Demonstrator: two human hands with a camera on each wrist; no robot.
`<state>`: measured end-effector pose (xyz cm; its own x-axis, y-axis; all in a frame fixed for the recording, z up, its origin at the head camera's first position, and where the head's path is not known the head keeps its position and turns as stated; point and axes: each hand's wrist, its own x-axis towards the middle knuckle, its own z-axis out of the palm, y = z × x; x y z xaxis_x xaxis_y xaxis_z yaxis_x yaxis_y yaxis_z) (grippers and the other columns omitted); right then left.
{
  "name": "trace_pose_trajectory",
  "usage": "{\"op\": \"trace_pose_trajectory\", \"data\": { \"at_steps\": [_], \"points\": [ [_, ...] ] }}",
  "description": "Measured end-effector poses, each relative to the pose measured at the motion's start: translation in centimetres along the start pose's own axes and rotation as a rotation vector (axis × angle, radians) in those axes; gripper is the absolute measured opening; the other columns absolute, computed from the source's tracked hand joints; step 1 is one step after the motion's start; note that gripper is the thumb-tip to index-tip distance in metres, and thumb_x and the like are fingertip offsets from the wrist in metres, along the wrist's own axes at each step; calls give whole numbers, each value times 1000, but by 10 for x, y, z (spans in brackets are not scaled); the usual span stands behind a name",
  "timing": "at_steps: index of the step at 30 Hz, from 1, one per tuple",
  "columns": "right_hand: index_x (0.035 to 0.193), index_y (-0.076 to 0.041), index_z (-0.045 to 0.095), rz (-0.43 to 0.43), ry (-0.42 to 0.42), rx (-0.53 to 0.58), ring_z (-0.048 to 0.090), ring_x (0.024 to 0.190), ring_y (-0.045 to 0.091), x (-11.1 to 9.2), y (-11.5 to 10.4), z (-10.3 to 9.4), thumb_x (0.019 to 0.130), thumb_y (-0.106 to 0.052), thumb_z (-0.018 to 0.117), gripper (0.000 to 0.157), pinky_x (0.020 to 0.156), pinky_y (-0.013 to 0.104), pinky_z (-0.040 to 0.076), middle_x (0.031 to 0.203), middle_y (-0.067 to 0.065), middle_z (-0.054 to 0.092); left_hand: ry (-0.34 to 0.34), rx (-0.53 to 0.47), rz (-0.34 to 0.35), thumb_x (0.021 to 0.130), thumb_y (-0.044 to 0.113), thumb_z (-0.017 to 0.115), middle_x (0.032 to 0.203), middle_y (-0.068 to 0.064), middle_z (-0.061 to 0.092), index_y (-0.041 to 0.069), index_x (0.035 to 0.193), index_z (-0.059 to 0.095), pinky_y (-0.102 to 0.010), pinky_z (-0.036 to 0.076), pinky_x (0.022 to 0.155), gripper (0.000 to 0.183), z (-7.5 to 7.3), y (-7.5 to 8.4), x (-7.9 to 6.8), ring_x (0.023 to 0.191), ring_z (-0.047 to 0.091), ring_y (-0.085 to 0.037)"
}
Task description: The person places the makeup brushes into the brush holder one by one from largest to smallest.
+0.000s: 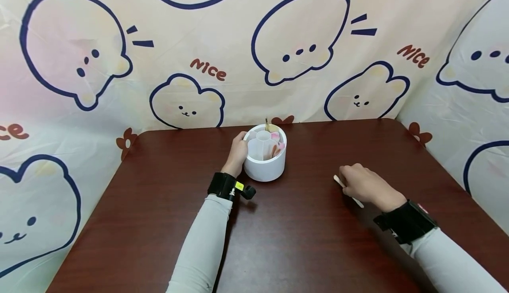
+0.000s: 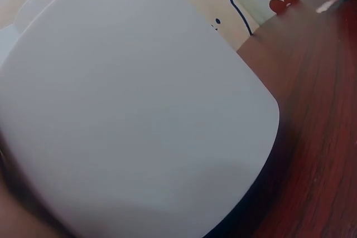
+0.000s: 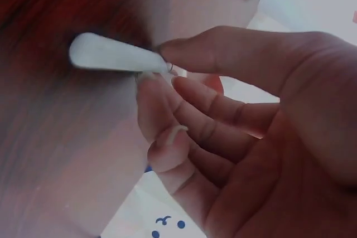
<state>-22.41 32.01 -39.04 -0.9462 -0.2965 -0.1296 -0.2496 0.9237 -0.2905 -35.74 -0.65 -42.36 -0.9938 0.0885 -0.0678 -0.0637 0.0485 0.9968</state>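
Note:
My left hand (image 1: 237, 151) holds the left side of a round white desk organizer (image 1: 264, 170) with compartments, its fingers partly hidden. Pink, brown and beige items stand in the organizer's right and back compartments. The organizer's smooth wall (image 2: 139, 98) fills most of the left wrist view. To the right, low over the table, my right hand (image 1: 363, 184) pinches a slim white stick (image 1: 358, 203). In the right wrist view the thumb and fingertips grip this stick (image 3: 114, 54), whose rounded, flattish end sticks out. Its other end is hidden there.
Both things are on or over a dark brown wooden table (image 1: 278, 235). A patterned cloth (image 1: 238, 41) with cartoon animals hangs behind the table's far edge and along the sides. The organizer stands near that far edge.

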Motion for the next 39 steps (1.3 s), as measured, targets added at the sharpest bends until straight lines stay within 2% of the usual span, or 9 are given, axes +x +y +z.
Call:
{"op": "trace_pose_trajectory", "data": {
  "at_steps": [5,10,17,23,27,31,36,39],
  "points": [
    [93,1,65,-68,52,2,53,61,14,7,-8,-9,89,4,69,6,53,29,45,77,5,59,0,35,17,101,3,37,126,-12,59,4,116,60,-45,40,104,28,-2,1,-1,115,52,-26],
    [96,1,71,-162,138,52,59,66,12,17,-24,-31,91,0,70,5,56,29,49,80,3,67,-28,78,25,101,3,35,130,-12,58,4,121,58,-48,40,107,31,-5,5,-3,118,52,-27],
    [99,-9,73,-246,291,184,65,77,13,33,-69,-63,94,-8,72,5,69,30,53,84,0,72,-38,115,49,101,1,33,131,-14,58,3,122,58,-47,40,107,32,-7,6,-5,119,52,-27],
    [97,-10,70,-386,409,276,66,81,12,50,-109,-73,95,-11,73,4,74,28,54,89,0,73,-83,143,103,99,-1,33,131,-15,57,2,123,55,-48,40,108,32,-8,9,-8,121,52,-28],
    [98,-8,70,-444,470,352,67,80,12,57,-131,-78,95,-9,73,5,74,27,56,90,1,73,-105,167,114,96,-4,31,134,-14,56,4,126,53,-50,39,109,38,-8,11,-10,123,52,-28],
    [100,-6,71,-485,479,410,68,80,13,65,-144,-78,93,-7,74,7,74,27,57,91,3,73,-97,187,125,95,-5,31,135,-14,57,4,128,53,-50,40,109,40,-7,12,-14,124,52,-28],
    [96,-3,71,-513,417,452,69,80,15,78,-151,-68,93,-5,74,5,73,29,57,89,5,72,-73,194,132,94,-4,33,132,-15,58,3,127,53,-48,41,107,39,-7,12,-16,121,53,-28],
    [96,-3,70,-499,374,466,68,78,16,85,-151,-61,93,-5,73,5,67,29,57,88,5,72,-77,190,133,94,-4,34,131,-14,58,3,127,53,-46,41,104,39,-8,11,-16,117,53,-27]
  ]
}}
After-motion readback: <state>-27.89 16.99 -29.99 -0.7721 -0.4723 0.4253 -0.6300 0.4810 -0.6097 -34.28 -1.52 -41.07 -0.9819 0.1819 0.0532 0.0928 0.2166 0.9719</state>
